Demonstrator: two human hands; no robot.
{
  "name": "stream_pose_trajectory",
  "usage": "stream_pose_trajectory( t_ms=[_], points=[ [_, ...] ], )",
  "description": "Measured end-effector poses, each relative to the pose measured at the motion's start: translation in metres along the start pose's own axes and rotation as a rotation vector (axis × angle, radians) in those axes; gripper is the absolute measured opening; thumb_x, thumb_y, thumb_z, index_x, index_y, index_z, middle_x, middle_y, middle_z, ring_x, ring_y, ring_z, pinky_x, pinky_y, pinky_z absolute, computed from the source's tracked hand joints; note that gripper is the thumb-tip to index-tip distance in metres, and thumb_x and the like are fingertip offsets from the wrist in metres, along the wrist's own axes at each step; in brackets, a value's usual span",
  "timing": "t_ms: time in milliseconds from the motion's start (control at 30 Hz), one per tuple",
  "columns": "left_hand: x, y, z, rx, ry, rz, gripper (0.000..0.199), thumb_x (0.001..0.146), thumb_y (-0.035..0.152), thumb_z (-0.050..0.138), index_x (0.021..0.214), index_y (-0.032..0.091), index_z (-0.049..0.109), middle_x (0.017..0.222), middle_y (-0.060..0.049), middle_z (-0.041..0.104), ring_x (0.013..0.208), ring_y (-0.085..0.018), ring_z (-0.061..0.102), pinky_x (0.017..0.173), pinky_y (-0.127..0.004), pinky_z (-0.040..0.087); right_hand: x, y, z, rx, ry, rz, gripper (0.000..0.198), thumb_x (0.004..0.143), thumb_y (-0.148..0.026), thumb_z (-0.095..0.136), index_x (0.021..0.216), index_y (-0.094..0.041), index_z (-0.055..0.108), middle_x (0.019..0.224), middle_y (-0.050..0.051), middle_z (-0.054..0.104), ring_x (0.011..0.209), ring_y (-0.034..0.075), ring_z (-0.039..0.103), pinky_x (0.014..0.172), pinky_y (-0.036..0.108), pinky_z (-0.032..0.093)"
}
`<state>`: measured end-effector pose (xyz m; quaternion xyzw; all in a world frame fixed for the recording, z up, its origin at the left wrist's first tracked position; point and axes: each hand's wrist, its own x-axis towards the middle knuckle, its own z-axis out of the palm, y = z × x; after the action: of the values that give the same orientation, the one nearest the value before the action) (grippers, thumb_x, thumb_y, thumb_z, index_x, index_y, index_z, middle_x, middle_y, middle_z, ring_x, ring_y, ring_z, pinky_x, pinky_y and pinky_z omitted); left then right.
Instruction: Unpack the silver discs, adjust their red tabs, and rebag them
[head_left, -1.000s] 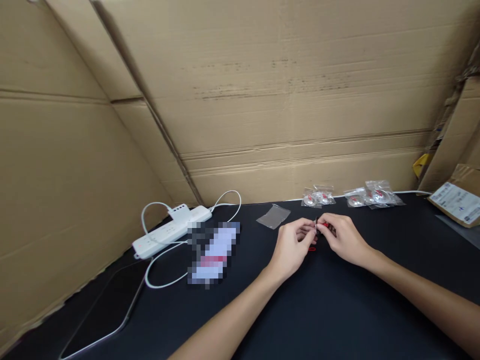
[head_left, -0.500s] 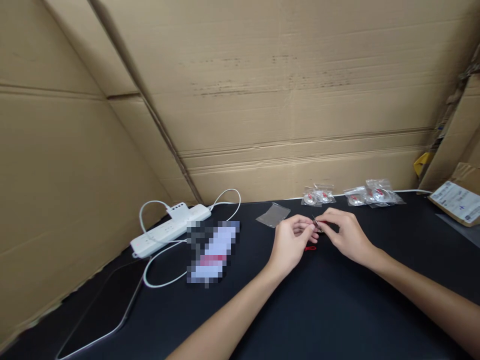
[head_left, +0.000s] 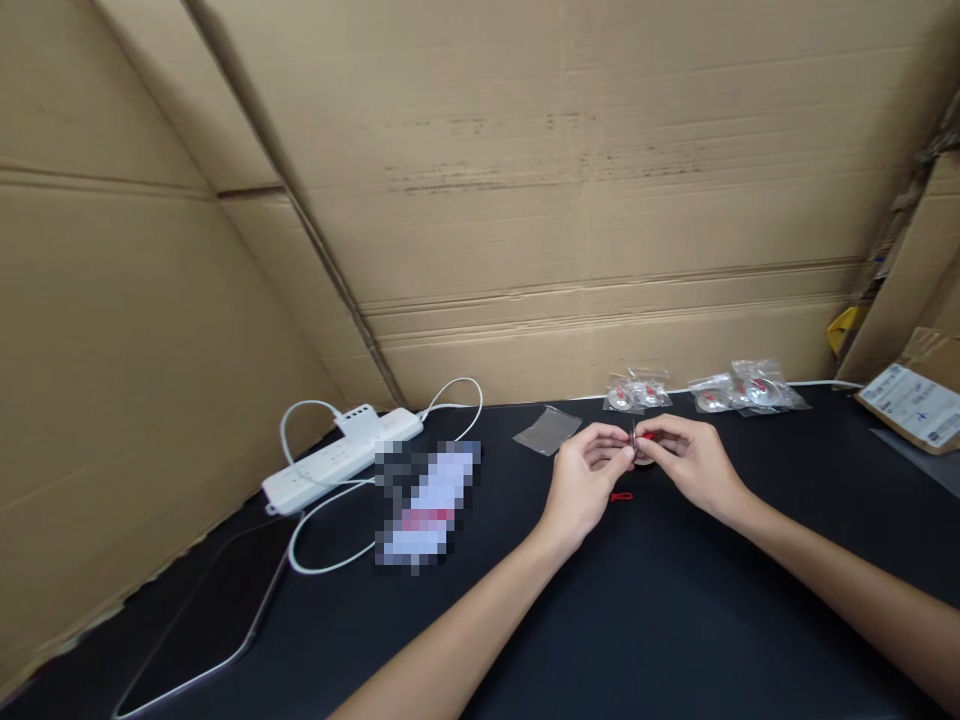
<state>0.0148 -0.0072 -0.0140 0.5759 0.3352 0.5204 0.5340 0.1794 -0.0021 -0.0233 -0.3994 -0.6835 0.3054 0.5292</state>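
One thin metallic item point(head_left: 634, 431) sits between the fingertips of the left hand point(head_left: 581, 485) and the right hand point(head_left: 691, 462), right of centre in the lower half of the frame. I read its visible edge as nearly upright, crossing the line that joins the hands. From the left hand, the item lies to the right; from the right hand, to the left. Neither hand is nearer: both touch it. Left hand: thumb and fingers drawn together on the item. Right hand: thumb and fingertips pinched on it. Fingers hide the lower portion, so I cannot tell its full shape. A red part point(head_left: 646, 437) shows at the right fingertips; a red loop point(head_left: 621, 496) lies on the black table point(head_left: 600, 630) below the left fingertips.
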Motion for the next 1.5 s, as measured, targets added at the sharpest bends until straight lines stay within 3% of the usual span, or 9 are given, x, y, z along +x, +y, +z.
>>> stream_pose_trajectory(
  t_ms=[200, 467, 667, 800, 1033, 1233, 1367, 1500],
  points=[
    [0.001, -0.006, 0.001, -0.003, 0.016, 0.005, 0.027, 0.071, 0.022, 0.075, 0.095, 0.014, 0.065, 0.090, -0.008, 0.072, 0.084, -0.019, 0.070, 0.085, -0.036, 0.056, 0.000, 0.005, 0.003, 0.011, 0.007, 0.010, 0.012, 0.085, -0.029, 0.064, 0.084, -0.017, 0.066, 0.080, 0.004, 0.064, 0.069, 0.016, 0.063, 0.066, 0.029, 0.054],
    [-0.003, -0.008, 0.001, -0.028, 0.046, -0.043, 0.023, 0.070, 0.026, 0.078, 0.086, 0.013, 0.068, 0.084, -0.008, 0.074, 0.075, -0.020, 0.071, 0.080, -0.037, 0.057, -0.002, -0.006, -0.002, -0.256, -0.032, -0.108, 0.010, 0.087, -0.023, 0.061, 0.082, -0.019, 0.069, 0.078, 0.003, 0.065, 0.069, 0.017, 0.061, 0.066, 0.031, 0.049],
    [-0.004, -0.005, 0.003, -0.057, 0.071, -0.048, 0.022, 0.069, 0.026, 0.079, 0.083, 0.013, 0.069, 0.079, -0.007, 0.073, 0.070, -0.019, 0.070, 0.077, -0.035, 0.057, 0.000, -0.009, -0.004, -0.229, -0.055, -0.104, 0.009, 0.087, -0.024, 0.063, 0.082, -0.020, 0.070, 0.078, 0.003, 0.067, 0.069, 0.017, 0.062, 0.066, 0.030, 0.049],
    [-0.005, -0.002, 0.000, -0.187, 0.085, -0.163, 0.020, 0.069, 0.023, 0.079, 0.082, 0.011, 0.070, 0.077, -0.008, 0.073, 0.072, -0.018, 0.069, 0.080, -0.034, 0.057, -0.001, -0.012, -0.003, -0.284, -0.036, -0.178, 0.010, 0.087, -0.022, 0.063, 0.083, -0.020, 0.072, 0.079, 0.004, 0.069, 0.071, 0.017, 0.063, 0.069, 0.031, 0.049],
    [-0.002, -0.003, -0.004, -0.403, 0.023, -0.412, 0.004, 0.070, 0.007, 0.073, 0.074, 0.008, 0.071, 0.080, -0.010, 0.071, 0.076, -0.017, 0.068, 0.084, -0.030, 0.055, 0.001, -0.012, -0.009, -0.244, -0.121, -0.244, 0.011, 0.088, -0.020, 0.063, 0.086, -0.020, 0.074, 0.083, 0.004, 0.070, 0.075, 0.017, 0.065, 0.069, 0.030, 0.051],
    [0.003, 0.002, -0.008, -0.329, -0.033, -0.337, 0.005, 0.071, 0.009, 0.073, 0.075, 0.008, 0.069, 0.073, -0.007, 0.068, 0.069, -0.013, 0.064, 0.075, -0.026, 0.052, 0.003, -0.017, -0.012, -0.264, -0.139, -0.290, 0.014, 0.089, -0.026, 0.062, 0.093, -0.023, 0.075, 0.092, 0.006, 0.070, 0.082, 0.018, 0.067, 0.077, 0.034, 0.054],
    [0.005, 0.008, -0.011, -0.270, -0.069, -0.302, 0.007, 0.071, 0.014, 0.073, 0.073, 0.010, 0.067, 0.071, -0.005, 0.066, 0.066, -0.012, 0.061, 0.072, -0.026, 0.049, 0.004, -0.019, -0.011, -0.276, -0.126, -0.326, 0.021, 0.078, -0.031, 0.075, 0.098, -0.025, 0.073, 0.112, 0.007, 0.066, 0.103, 0.024, 0.064, 0.092, 0.042, 0.051],
    [0.006, 0.010, -0.013, -0.177, -0.123, -0.269, 0.010, 0.070, 0.017, 0.072, 0.072, 0.011, 0.064, 0.068, -0.003, 0.063, 0.062, -0.011, 0.057, 0.068, -0.026, 0.047, 0.001, -0.015, -0.007, -0.131, -0.148, -0.216, 0.038, 0.077, -0.027, 0.074, 0.113, -0.024, 0.064, 0.108, 0.007, 0.069, 0.097, 0.021, 0.068, 0.088, 0.039, 0.057]
  ],
)
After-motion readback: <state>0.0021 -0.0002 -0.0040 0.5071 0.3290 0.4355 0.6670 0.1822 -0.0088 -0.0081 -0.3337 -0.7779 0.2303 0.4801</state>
